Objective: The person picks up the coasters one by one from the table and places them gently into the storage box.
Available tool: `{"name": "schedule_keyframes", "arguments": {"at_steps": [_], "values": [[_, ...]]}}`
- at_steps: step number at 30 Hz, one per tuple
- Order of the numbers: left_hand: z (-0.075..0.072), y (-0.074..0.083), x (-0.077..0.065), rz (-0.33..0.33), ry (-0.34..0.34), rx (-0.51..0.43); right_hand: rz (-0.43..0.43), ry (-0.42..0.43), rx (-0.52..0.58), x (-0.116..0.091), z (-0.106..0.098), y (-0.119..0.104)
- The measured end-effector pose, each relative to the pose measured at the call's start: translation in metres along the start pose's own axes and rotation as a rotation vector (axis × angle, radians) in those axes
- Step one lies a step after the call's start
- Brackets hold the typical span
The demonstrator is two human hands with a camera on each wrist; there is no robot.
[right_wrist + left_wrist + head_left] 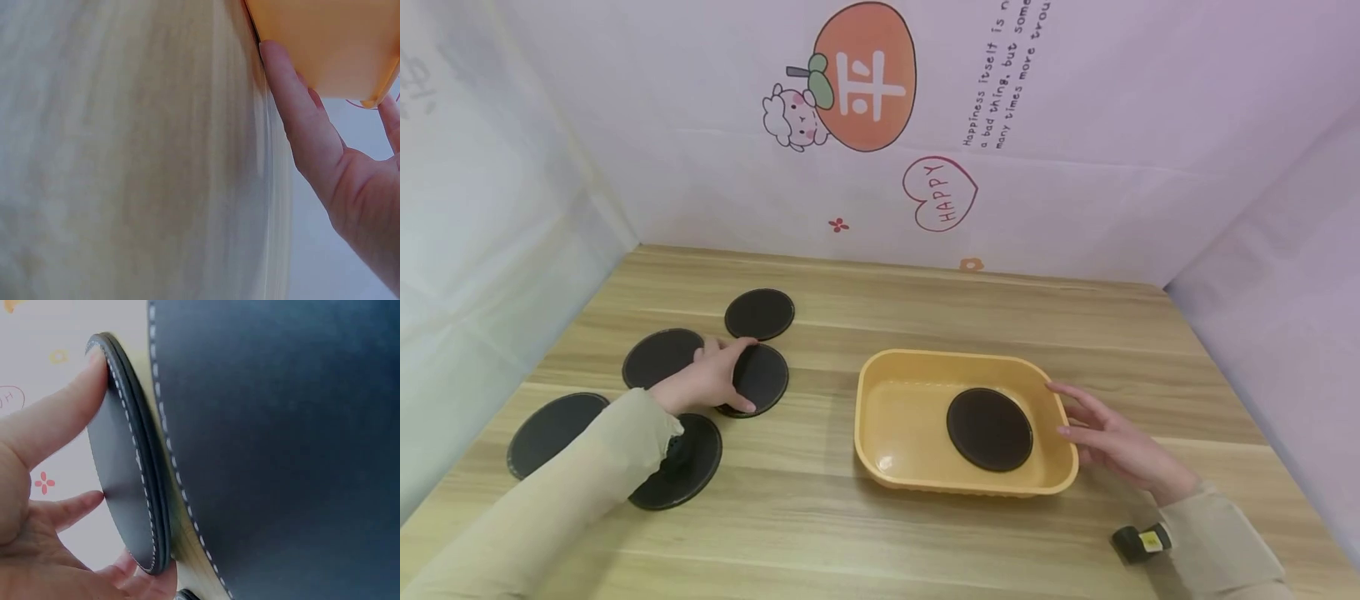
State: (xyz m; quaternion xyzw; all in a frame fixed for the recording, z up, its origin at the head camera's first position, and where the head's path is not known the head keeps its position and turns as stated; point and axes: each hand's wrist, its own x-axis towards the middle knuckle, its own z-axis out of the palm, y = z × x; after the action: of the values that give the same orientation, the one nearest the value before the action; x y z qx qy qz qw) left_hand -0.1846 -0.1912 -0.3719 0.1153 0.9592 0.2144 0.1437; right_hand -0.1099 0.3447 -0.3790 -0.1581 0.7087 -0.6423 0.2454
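Observation:
My left hand (713, 377) grips a round black coaster (763, 379) by its edge, thumb on one side and fingers at the other. In the left wrist view this coaster (125, 462) stands edge-on, with white stitching and a layered rim. Another dark stitched coaster (281, 450) fills the right of that view. At the right end of a yellow plastic basin (910, 358), my right hand (1116, 442) rests with extended fingers against the rim and outer wall. One black coaster (989, 429) lies inside the basin, toward its right side.
Around my left hand lie more black coasters: one behind (760, 314), one to the left (658, 358), one further left (553, 433), and one under the left sleeve (688, 471). The wooden table (820, 533) meets a printed cloth wall (700, 192) at the back.

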Motion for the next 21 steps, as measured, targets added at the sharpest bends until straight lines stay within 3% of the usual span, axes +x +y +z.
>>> {"name": "schedule_keyframes", "arguments": {"at_steps": [12,21], "values": [[-0.014,-0.012,0.004,-0.01,-0.001,-0.043,0.026,0.037,-0.034,0.0,0.001,0.0],[-0.029,-0.017,-0.001,-0.084,-0.015,-0.134,0.028,0.041,-0.035,0.0,0.002,-0.001]]}}
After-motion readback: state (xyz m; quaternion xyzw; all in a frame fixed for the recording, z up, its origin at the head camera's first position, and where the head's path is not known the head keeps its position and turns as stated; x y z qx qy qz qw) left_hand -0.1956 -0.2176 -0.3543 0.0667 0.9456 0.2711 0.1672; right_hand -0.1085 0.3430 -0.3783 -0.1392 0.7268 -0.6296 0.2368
